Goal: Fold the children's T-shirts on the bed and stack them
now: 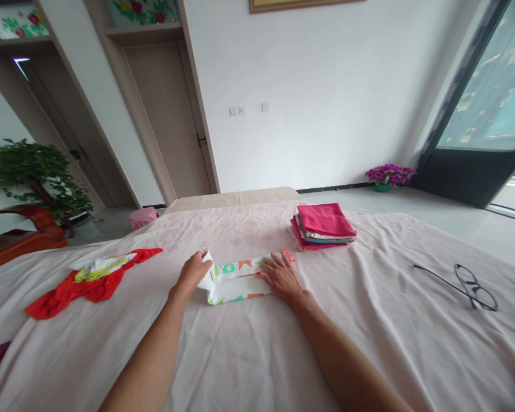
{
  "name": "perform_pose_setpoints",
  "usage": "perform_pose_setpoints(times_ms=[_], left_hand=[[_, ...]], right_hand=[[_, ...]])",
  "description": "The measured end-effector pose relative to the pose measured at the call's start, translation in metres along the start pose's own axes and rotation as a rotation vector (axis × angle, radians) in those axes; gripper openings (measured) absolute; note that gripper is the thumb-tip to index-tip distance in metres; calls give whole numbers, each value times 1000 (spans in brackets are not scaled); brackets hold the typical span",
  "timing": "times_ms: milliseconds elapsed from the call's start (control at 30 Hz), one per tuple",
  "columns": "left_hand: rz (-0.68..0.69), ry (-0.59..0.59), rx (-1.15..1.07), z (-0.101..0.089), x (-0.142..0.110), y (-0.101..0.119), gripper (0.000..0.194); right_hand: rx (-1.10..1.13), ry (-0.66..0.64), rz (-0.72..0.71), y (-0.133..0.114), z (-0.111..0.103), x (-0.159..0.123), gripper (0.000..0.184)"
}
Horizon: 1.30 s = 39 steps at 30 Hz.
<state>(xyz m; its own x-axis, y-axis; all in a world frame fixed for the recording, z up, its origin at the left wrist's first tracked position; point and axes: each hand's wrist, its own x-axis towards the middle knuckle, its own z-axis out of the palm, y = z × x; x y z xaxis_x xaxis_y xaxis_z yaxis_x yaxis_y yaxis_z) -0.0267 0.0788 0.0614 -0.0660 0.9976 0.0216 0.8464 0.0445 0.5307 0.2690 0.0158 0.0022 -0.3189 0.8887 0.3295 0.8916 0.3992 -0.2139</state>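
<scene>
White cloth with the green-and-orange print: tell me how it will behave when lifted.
The white printed cloth will probably hang floppy, since its end bends softly in the left hand. Its folds may fall open, as no visible fastening holds them; the right hand lies flat on top.

White folded cloth [236,283] bears green, teal and orange shapes
Right of it lies a crimson-topped square fabric stack [326,220]; left, crumpled red, yellow and white fabrics [105,286]; beneath, a pale pinkish sheet [240,355] with pink flowers.

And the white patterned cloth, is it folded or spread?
Partly folded: the cloth lies in a strip, its left end raised in the left hand.
</scene>
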Motion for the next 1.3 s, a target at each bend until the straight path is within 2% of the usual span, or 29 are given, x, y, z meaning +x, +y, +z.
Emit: perform_pose_setpoints(times_ms=[167,300,500,667,733,833,933,1033,1133,1233,1300], left_hand=[[56,-21,20,29,-8,50,26],[48,-51,30,57,-13,66,26],[28,-66,27,85,-14,64,25],[52,-77,-21,93,-14,59,24],[80,-86,-51,93,-15,57,31],[145,-50,-77,88,-18,54,42],[252,25,-64,88,-25,53,41],[406,32,-15,99,-37,53,39],[544,44,136,119,-47,52,53],[582,17,191,129,-48,49,59],[549,-16,61,126,-43,45,56]], right_hand=[[1,39,4,0,-1,-1,40],[-5,49,2,1,0,-2,36],[-5,61,8,2,3,-1,34],[5,61,12,2,4,-1,35],[8,63,11,2,3,-1,34],[11,68,2,2,1,-1,33],[13,69,2,2,3,0,33],[15,56,7,3,7,0,34],[26,52,7,5,9,0,36],[38,73,22,6,9,-1,38],[43,107,69,8,7,-1,40]])
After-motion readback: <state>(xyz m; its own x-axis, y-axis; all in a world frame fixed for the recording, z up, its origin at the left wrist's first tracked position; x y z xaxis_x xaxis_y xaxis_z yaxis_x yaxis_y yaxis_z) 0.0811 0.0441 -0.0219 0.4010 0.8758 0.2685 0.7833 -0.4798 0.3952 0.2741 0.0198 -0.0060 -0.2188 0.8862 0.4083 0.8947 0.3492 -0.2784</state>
